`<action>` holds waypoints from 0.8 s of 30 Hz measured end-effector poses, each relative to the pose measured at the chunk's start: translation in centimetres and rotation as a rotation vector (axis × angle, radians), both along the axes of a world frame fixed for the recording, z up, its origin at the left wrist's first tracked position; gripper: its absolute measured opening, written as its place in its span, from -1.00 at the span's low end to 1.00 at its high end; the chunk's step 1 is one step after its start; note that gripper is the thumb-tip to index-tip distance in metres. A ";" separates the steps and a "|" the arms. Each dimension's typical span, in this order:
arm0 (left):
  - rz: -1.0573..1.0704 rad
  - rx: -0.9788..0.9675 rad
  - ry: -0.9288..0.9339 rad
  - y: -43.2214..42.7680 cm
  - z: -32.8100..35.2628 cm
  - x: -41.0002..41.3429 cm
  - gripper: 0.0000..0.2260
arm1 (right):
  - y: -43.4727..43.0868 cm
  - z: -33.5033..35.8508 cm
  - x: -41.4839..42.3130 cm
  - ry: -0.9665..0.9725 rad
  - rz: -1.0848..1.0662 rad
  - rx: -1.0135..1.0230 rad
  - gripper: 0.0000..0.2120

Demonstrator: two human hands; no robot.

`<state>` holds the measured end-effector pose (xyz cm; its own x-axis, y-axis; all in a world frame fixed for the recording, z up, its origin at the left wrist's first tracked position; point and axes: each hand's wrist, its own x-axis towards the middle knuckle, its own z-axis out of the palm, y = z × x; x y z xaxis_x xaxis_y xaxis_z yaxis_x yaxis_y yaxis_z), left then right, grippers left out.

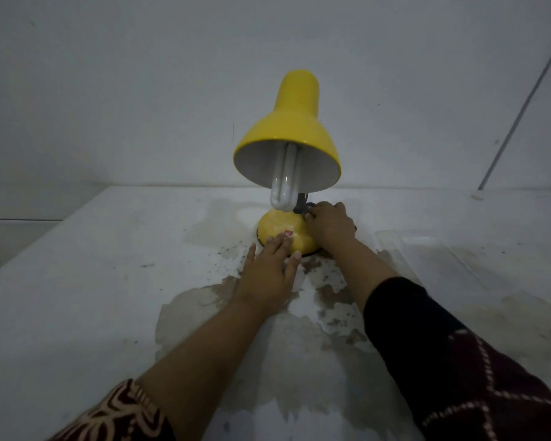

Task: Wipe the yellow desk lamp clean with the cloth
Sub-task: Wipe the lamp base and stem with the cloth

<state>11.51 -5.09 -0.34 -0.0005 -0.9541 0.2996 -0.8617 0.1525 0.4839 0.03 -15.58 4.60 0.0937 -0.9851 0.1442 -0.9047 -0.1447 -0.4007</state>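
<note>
1. My left hand is lying flat with the fingers spread and open, the tips resting on the near side of the lamp's base; it is gripping nothing.
2. My right hand is curling over the right side of the base, the fingers bent around the dark joint where the stem meets the base. I cannot tell whether they are truly clamping it or only resting there.
3. No cloth is showing in either hand.
4. The yellow lamp is standing upright on the white table, near the table's far edge and close to the wall behind it.
5. Its shade is tilting toward me above the base, so I am looking into the white inside, where a white folded-tube bulb is hanging down almost to the base.
6. A small red mark is sitting on the base just beyond my left fingertips.
7. The table around the base is looking stained, with dark specks to the left of the base and grey-brown patches spreading from the base back toward me, under both forearms.
8. A clear plastic tray is lying on the table to the right of the lamp, apart from it.
9. A thin grey rod is leaning against the wall, far to the right of the lamp.
10. My left sleeve is patterned dark red and cream; my right sleeve is dark with a light diamond pattern.
</note>
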 end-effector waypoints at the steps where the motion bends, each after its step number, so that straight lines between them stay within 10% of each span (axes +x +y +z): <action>1: 0.004 -0.003 -0.001 0.0 0.0 0.0 -0.54 | -0.5 0.2 0.1 -0.044 -0.028 0.028 -0.63; 24: 0.011 -0.006 -0.016 0.1 0.2 -0.2 -0.55 | 0.3 -3.0 -1.6 -0.029 0.262 -0.106 -0.65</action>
